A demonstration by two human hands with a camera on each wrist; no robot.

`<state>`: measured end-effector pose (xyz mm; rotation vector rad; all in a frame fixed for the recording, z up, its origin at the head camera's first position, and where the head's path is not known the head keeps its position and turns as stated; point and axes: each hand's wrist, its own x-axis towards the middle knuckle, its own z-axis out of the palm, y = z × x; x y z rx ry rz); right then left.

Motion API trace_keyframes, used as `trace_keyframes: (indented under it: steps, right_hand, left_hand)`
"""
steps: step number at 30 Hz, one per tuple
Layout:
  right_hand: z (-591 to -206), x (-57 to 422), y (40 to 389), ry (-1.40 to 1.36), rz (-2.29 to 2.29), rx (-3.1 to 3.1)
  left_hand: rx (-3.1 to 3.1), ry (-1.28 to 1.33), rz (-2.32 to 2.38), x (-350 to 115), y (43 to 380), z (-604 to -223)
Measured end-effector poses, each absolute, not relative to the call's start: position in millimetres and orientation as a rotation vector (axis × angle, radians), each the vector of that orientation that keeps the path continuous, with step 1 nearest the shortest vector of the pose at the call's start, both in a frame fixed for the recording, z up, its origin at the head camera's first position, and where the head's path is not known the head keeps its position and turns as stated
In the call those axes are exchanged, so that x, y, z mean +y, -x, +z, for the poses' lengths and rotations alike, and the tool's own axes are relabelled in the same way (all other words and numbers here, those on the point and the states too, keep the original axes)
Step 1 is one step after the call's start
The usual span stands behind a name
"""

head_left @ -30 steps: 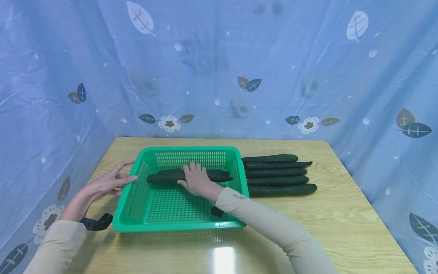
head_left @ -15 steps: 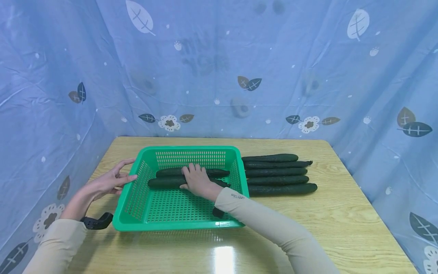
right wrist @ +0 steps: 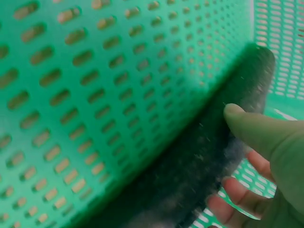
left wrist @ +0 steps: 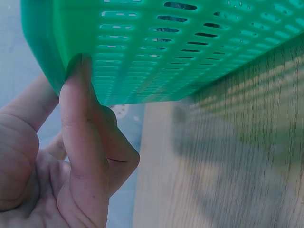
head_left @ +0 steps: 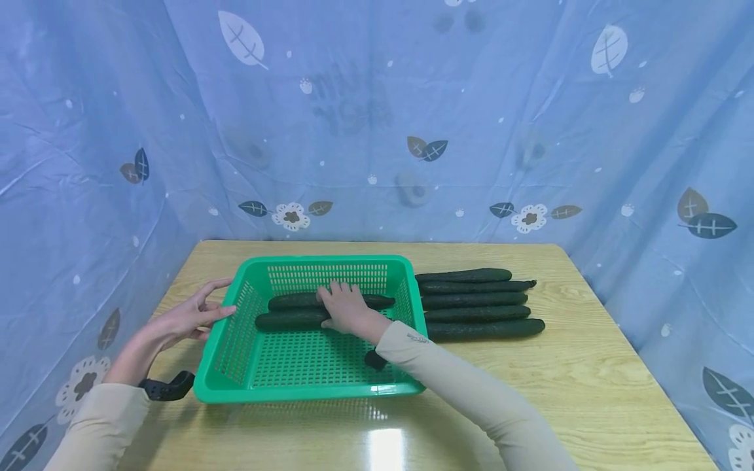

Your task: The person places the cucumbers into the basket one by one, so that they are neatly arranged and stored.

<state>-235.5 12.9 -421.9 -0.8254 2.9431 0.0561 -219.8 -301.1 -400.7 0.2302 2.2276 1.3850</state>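
A green plastic basket [head_left: 306,394] with slotted walls sits on the table, and two dark green cucumbers lie side by side in it. My left hand [head_left: 187,316] pinches its left rim, thumb over the edge and fingers against the outer wall [left wrist: 142,71]. Over the right part of the cucumbers is my right hand [head_left: 349,311], fingertips by the far cucumber [head_left: 294,301] and thumb by the near cucumber [head_left: 288,320]. In the right wrist view, thumb and fingers stand loosely spread around one cucumber [right wrist: 190,156]. The hand hides the right end of the near cucumber.
Several more cucumbers [head_left: 477,314] lie in a row on the wooden table [head_left: 589,366], their left ends close against the basket's right side. A blue patterned curtain [head_left: 365,131] encloses the table at the back and sides.
The near cucumber has come down from over the far one to lie in front of it in the basket. My right hand's fingers have loosened and shifted slightly right; the left hand stays put.
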Motion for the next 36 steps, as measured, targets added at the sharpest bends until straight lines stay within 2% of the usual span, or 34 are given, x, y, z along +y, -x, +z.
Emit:
trace_keyframes:
  steps: [22,36]
  right_hand:
    - [-371,42,229,0.845,-0.281,2.943]
    - [-355,93,223,0.802,-0.439,2.972]
  left_hand:
    - [2.268,-0.247,1.367,-299,221,-395]
    - [2.355,-0.192,1.300,-300,221,-392]
